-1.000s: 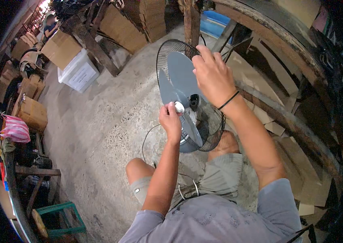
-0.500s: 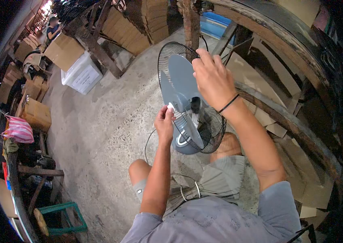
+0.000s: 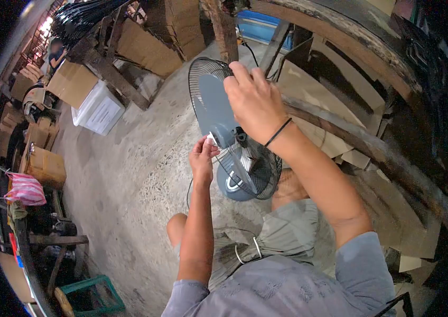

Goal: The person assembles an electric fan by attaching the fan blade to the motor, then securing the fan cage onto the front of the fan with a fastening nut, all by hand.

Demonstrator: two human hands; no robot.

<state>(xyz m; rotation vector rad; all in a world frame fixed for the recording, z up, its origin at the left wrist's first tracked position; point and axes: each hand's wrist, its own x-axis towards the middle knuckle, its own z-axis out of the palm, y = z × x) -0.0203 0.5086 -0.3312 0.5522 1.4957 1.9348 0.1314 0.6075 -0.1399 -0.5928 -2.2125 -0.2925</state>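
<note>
A fan [image 3: 217,105] with grey blades and a black wire rear guard stands between my knees, its blade side turned to the left. My left hand [image 3: 203,156] pinches a small white piece [image 3: 212,138] at the hub in front of the blades. Higher up, my right hand [image 3: 255,100] is curled over the upper rim of the guard beside a blade; its fingertips are partly hidden. The fan's round grey base [image 3: 234,185] shows below the guard.
A white plastic bin [image 3: 99,110] with a cardboard box [image 3: 72,83] stands at the upper left, near a person [image 3: 56,54]. Wooden beams and flattened cardboard [image 3: 316,90] lie to the right. A green frame [image 3: 93,296] is at the lower left.
The view has shifted, so the fan and both hands appear further left. The blades have turned slightly. My left hand stays at the hub and my right hand stays at the guard's rim.
</note>
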